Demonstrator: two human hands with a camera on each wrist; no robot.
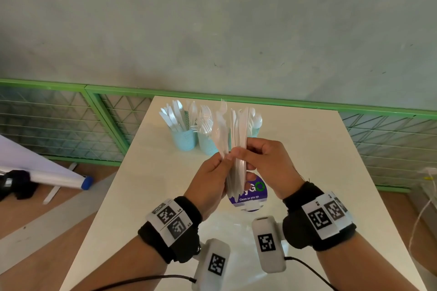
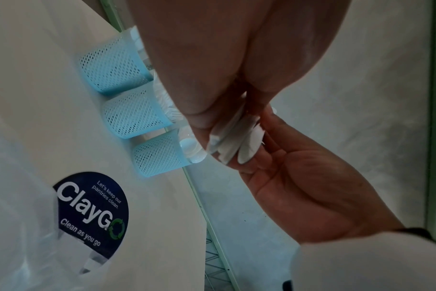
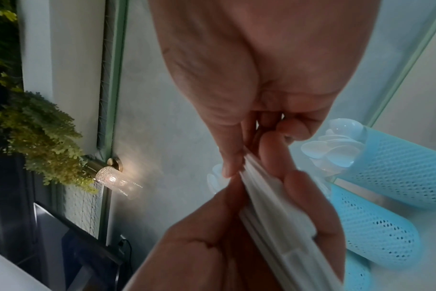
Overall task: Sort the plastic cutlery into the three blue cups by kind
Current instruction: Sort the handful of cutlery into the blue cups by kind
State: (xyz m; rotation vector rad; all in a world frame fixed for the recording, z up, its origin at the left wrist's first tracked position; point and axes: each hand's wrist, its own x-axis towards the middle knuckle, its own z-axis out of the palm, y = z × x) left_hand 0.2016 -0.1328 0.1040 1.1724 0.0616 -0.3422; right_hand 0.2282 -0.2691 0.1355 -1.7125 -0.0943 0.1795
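Observation:
Both hands hold one upright bundle of white plastic cutlery (image 1: 239, 134) above the table's middle. My right hand (image 1: 248, 151) curls its fingers round the bundle (image 3: 274, 206). My left hand (image 1: 221, 160) grips the lower ends (image 2: 232, 141) and pinches a few pieces fanned out to the left (image 1: 218, 132). Three blue mesh cups stand in a row at the table's far edge. The left cup (image 1: 184, 140) holds knives, the middle cup (image 1: 206, 145) forks. The right cup (image 1: 256, 131), with spoons (image 3: 334, 149), is mostly hidden behind the bundle in the head view.
The white table (image 1: 307, 172) carries a round dark-blue sticker (image 1: 254, 195) just below my hands. A green mesh fence (image 1: 71, 120) runs behind the table. On the floor to the left lies a white roll with a blue cap (image 1: 61, 181).

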